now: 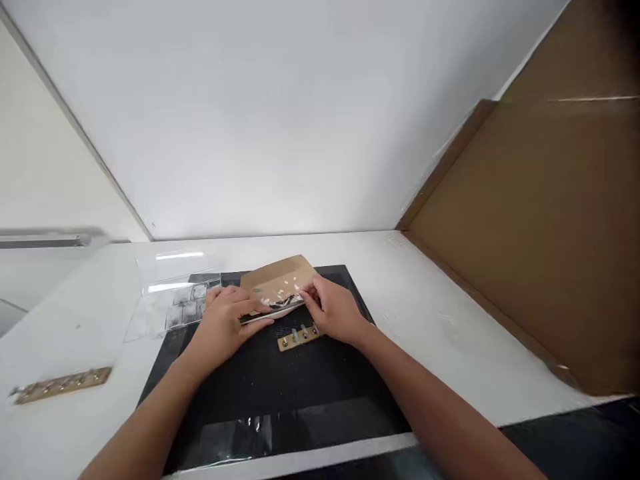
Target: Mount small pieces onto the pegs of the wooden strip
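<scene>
A brown paper sheet [275, 275], tilted up over the black mat, lies between my two hands. White flakes and dark bits are scattered on it, mostly along its near, folded-looking edge. My left hand [227, 320] is closed, with the thumb under the left end of that edge and fingers on top. At the right end, my right hand [333, 310] pinches the same edge between thumb and fingers. Just below the paper, a small wooden strip [301, 338] with several metal pegs or screws rests on the mat, its right end close to my right hand.
Under my hands is a black mat [280, 393] on a white table [420, 320]. Clear plastic trays [165, 300] stand at the back left. Another strip with metal pieces [63, 385] lies far left. A large brown cardboard panel [540, 233] leans along the right.
</scene>
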`<state>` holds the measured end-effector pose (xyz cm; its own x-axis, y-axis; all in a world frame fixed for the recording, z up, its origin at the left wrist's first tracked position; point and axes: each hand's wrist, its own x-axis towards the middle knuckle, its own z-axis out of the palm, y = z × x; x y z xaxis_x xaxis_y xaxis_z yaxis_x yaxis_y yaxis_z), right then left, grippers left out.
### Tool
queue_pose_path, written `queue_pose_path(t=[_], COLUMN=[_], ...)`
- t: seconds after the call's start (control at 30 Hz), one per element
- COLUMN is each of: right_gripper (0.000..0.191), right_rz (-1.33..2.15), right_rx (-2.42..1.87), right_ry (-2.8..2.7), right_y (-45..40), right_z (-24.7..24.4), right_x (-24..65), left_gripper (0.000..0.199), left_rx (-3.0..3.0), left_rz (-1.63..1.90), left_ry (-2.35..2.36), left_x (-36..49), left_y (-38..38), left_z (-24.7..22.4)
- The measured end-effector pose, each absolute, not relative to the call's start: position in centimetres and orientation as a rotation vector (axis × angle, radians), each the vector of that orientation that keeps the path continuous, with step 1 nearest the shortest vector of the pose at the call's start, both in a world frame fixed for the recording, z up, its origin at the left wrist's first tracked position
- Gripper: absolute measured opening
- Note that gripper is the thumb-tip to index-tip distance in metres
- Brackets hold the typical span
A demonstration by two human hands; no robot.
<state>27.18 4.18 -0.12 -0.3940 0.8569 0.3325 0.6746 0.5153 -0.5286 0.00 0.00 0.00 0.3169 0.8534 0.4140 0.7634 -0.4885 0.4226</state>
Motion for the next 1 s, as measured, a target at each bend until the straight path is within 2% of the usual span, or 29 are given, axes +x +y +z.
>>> queue_pose_path(t=[0.3,0.6,1.0], right_gripper=[0.014,0.018,0.013], right_rz=[0.404,0.225,0.071], right_rx=[-1.195,-1.091,-1.133], right_ry=[-2.063,-1.883,-1.948], right_y=[4.1,2.9,3.1], right_z=[-0.2,-0.2,-0.3], right_x=[26.9,25.2,24.9], left_gripper=[0.022,0.025,0.041], left_rx=[2.220,2.027,1.892], left_rz=[1.006,1.063,0.883], left_ry=[1.620,1.465,1.294], left_x=[0.9,1.9,2.9], left_y=[-0.1,-1.4,-1.9], left_z=[0.6,1.9,2.0])
